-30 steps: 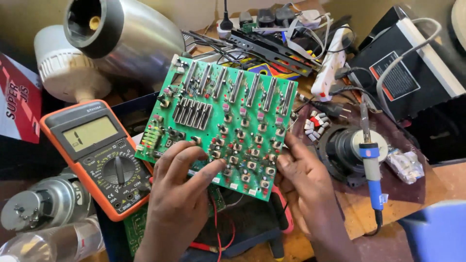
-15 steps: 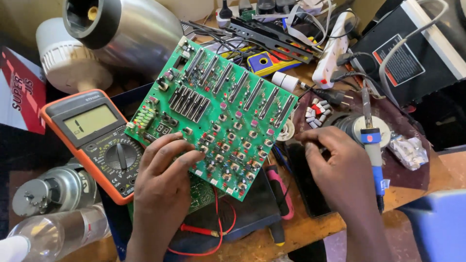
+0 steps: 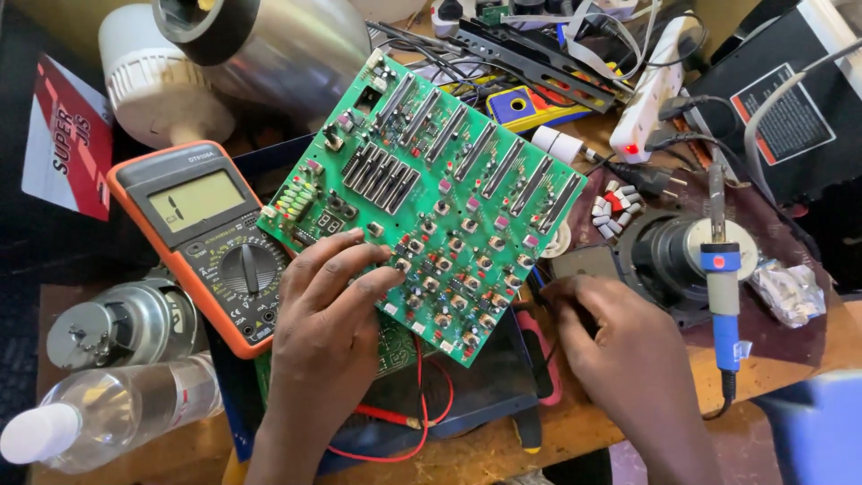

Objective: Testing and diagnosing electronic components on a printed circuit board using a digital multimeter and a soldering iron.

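A large green circuit board (image 3: 449, 189) with rows of small knobs and sliders is tilted over the bench. My left hand (image 3: 328, 314) grips its lower left edge, thumb under and fingers spread on top. My right hand (image 3: 620, 346) is off the board, palm down on the bench just right of the board's lower corner. Its bent fingertips touch a small dark flat piece (image 3: 584, 262); whether they grip it is hidden.
An orange multimeter (image 3: 202, 224) lies left of the board, with a metal motor (image 3: 121, 323) and a clear bottle (image 3: 117, 413) below it. A blue-handled soldering iron (image 3: 723, 287) rests at the right. A white power strip (image 3: 651, 90), cables and a silver cylinder (image 3: 269, 45) crowd the back.
My right hand has let go of the board's lower edge and moved right, then down onto the bench. The board, held by my left hand alone, has turned and tilted.
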